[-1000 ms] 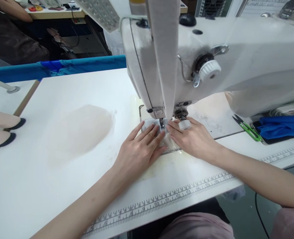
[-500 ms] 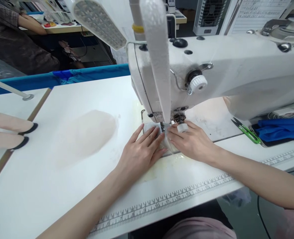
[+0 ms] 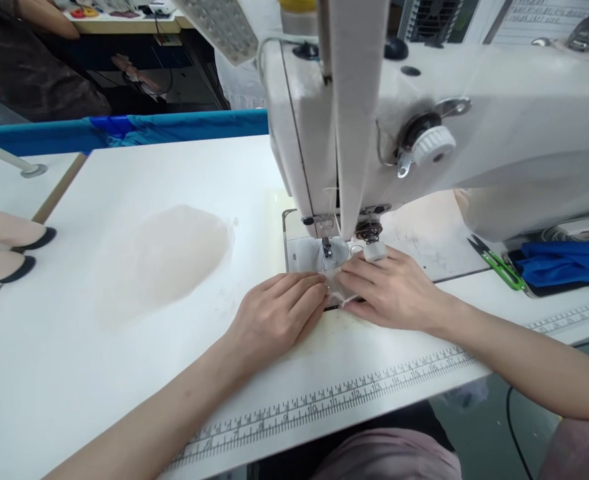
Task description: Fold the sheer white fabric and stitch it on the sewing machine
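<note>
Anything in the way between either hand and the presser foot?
Left hand: no visible obstacle; flat metal plate lies between it and the presser foot. Right hand: the white knob overlaps its fingers in this view, but whether it blocks them can't be told.

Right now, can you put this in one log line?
left hand: near presser foot, hold unclear | right hand: close beside left hand, hold unclear | green snips: lying farther right

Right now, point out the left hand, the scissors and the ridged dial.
Left hand (image 3: 274,316): head view, back of the hand.
Scissors (image 3: 500,265): head view, green handle.
Ridged dial (image 3: 434,146): head view, white face.
</note>
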`<control>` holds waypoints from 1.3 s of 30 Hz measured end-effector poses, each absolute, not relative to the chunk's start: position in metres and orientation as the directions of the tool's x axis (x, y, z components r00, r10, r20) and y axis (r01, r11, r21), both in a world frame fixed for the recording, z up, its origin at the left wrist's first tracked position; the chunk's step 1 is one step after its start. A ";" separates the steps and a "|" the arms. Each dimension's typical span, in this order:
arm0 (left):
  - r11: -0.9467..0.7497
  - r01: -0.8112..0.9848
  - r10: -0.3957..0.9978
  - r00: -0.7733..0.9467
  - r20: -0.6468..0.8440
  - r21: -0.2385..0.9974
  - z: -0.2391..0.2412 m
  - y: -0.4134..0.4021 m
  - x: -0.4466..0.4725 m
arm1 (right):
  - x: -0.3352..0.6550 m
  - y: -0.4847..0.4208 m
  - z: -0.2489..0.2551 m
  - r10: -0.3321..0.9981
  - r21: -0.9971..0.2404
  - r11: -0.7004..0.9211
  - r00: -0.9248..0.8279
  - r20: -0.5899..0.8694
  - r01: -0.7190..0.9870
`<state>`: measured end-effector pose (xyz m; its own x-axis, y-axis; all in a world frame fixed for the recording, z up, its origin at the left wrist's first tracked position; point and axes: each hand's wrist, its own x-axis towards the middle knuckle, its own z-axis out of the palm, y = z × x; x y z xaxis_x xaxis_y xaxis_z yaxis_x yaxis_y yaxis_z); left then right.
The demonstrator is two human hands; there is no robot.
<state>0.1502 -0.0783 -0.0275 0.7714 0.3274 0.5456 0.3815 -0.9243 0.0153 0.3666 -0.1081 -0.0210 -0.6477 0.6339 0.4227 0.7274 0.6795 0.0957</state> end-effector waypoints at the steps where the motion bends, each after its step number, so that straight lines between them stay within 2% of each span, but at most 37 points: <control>1: -0.925 0.381 0.318 0.773 0.549 0.001 -0.027 -0.079 0.151 | 0.366 -0.108 -0.022 0.618 0.125 0.676 -0.652 0.439 0.726; 5: -0.914 0.389 0.279 0.809 0.518 -0.116 -0.029 -0.082 0.151 | 0.365 -0.110 -0.023 0.547 0.168 0.706 -0.680 0.488 0.688; 10: -0.907 0.378 0.258 0.847 0.465 -0.185 -0.032 -0.084 0.149 | 0.365 -0.110 -0.022 0.500 0.150 0.741 -0.687 0.527 0.654; 30: -0.897 0.398 0.279 0.846 0.454 -0.191 -0.034 -0.079 0.149 | 0.364 -0.104 -0.030 0.531 0.105 0.727 -0.653 0.541 0.679; 34: -0.884 0.427 0.305 0.833 0.462 -0.188 -0.035 -0.076 0.150 | 0.365 -0.099 -0.033 0.516 0.134 0.715 -0.647 0.561 0.686; 39: -0.901 0.387 0.262 0.844 0.468 -0.194 -0.032 -0.079 0.148 | 0.365 -0.100 -0.031 0.517 0.164 0.702 -0.655 0.551 0.693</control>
